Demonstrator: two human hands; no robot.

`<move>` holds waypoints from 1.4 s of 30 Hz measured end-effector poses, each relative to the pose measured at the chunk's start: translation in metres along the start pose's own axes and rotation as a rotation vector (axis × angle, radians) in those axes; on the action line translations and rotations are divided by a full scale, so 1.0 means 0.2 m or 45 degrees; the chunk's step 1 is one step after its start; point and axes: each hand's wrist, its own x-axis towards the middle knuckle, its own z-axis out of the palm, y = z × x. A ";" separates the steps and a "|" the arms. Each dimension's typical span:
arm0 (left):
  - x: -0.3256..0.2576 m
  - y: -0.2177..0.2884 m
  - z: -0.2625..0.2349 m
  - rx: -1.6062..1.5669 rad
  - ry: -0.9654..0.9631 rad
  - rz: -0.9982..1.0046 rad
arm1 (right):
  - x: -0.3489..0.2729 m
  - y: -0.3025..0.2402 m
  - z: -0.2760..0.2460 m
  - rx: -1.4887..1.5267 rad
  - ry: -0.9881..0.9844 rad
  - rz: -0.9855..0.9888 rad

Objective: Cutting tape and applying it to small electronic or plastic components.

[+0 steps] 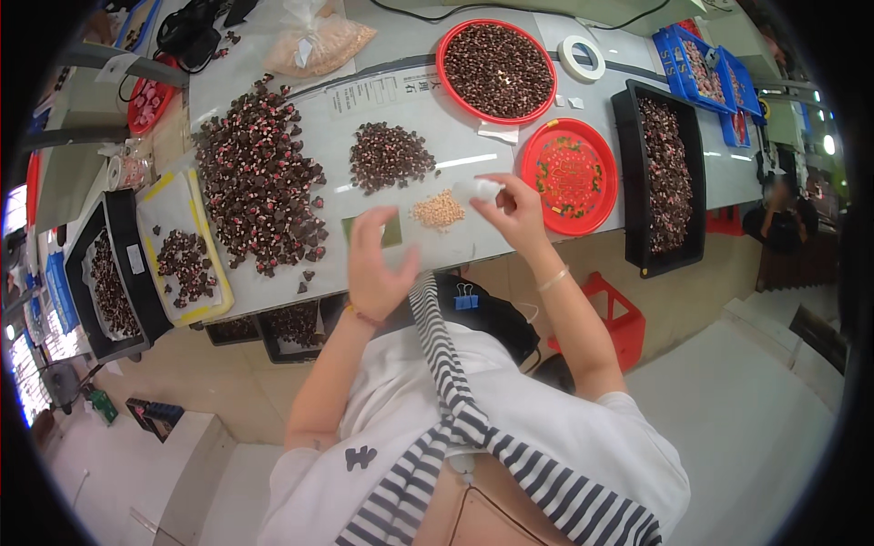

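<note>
In my right hand (517,217) is a small white bottle (475,190), pinched between the fingers and pointing left over the table. My left hand (378,268) hovers at the table's near edge, partly smeared by motion, its fingers apart and nothing visible in them. Beneath its fingers lies a small green square (392,233), partly covered. A little heap of beige bits (438,211) sits between the two hands. Behind it is a small pile of dark brown pieces (390,156). Just right of my right hand stands a round red tray (596,202) with a printed pattern.
A large pile of brown pieces with pink and beige bits (259,177) spreads at left, beside a yellow-rimmed tray (223,284). Farther back are a full red basin (443,77), a tape roll (594,75) and a clear bag (309,56). A black crate (630,173) stands right.
</note>
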 end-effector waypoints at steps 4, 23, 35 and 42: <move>0.14 0.29 0.04 -0.573 -0.237 0.086 | -0.14 -0.47 -0.10 0.155 -0.122 -0.051; 0.05 0.67 -0.18 -0.794 -0.476 0.299 | -0.47 -0.73 -0.37 0.710 0.182 -0.447; 0.01 0.71 -0.17 -0.921 -0.476 0.409 | -0.50 -0.81 -0.38 0.319 0.402 -0.688; 0.04 0.66 -0.16 -1.191 -0.731 0.369 | -0.50 -0.78 -0.36 0.637 0.182 -0.585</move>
